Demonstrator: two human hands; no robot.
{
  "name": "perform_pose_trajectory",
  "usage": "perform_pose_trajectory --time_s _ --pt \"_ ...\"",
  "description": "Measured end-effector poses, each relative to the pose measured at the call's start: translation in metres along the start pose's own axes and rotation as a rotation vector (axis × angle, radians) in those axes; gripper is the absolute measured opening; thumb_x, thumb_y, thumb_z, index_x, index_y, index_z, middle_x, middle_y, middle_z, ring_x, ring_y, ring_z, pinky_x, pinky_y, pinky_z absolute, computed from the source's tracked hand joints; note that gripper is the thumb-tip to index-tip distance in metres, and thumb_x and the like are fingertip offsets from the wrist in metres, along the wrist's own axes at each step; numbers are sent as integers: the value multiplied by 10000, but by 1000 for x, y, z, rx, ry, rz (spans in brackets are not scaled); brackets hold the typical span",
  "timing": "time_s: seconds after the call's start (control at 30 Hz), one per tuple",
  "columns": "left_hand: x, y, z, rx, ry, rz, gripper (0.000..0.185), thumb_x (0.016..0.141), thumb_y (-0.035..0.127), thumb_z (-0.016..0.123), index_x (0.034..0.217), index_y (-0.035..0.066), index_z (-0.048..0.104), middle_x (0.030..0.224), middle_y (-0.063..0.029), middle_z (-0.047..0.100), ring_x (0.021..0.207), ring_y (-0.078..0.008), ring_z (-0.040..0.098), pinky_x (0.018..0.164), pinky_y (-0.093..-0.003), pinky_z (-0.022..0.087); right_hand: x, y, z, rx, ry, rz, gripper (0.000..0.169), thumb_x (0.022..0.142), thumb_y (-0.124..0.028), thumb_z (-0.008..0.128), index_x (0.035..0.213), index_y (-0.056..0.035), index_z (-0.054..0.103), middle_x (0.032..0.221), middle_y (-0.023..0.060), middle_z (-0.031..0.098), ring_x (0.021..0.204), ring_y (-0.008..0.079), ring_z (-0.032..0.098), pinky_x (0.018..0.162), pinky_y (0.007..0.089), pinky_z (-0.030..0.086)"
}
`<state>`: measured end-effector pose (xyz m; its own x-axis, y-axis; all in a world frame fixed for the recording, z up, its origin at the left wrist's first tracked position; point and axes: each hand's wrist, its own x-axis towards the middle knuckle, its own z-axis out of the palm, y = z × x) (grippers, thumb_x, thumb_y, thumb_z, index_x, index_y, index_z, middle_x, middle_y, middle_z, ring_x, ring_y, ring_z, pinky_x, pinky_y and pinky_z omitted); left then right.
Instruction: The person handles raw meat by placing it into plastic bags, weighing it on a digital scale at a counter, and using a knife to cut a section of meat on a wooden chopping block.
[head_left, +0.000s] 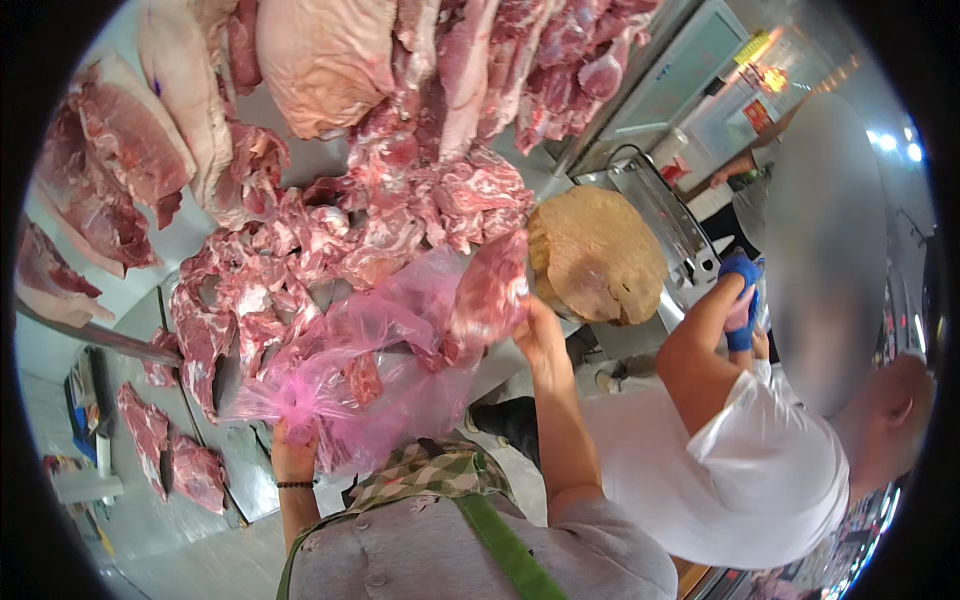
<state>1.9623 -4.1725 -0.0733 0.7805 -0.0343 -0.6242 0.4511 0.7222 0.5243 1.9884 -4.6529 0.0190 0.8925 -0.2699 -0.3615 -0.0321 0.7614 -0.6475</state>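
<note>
A pink translucent plastic bag (405, 330) is bunched in my left hand (296, 442), which grips its gathered edge. Inside the bag a piece of meat (363, 379) shows through the film. My right hand (540, 330) holds a larger chunk of raw meat (491, 289) by its right side, at the far right edge of the bag. Whether part of this chunk lies within the film I cannot tell. Beyond the bag, bony meat pieces (262, 247) are heaped on the metal counter (495, 367).
A round wooden chopping block (600, 251) stands right of the meat. Large pork cuts (326, 67) hang or lie along the far side. Two meat pieces (196, 469) rest at the left. A person in a white shirt (675, 480) stands close on my right, wearing blue gloves (741, 270).
</note>
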Motion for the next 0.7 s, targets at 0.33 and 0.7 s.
perform_pose_trajectory --time_s 0.33,0.7 --pt "-21 -9 22 -186 49 43 343 901 226 613 1208 101 525 1222 -76 571 1118 -246 544 970 -431 478 158 29 49 -378 -26 15 271 950 -240 538 1113 -24 564 986 108 629 852 226 641 818 376 507" --pt "-26 -57 36 361 25 198 500 882 178 666 1322 84 449 1252 -52 541 1118 -166 544 955 -315 439 28 195 -33 -1691 -485 -631 297 900 -84 524 1183 -5 563 1126 176 622 1030 307 597 896 394 464"
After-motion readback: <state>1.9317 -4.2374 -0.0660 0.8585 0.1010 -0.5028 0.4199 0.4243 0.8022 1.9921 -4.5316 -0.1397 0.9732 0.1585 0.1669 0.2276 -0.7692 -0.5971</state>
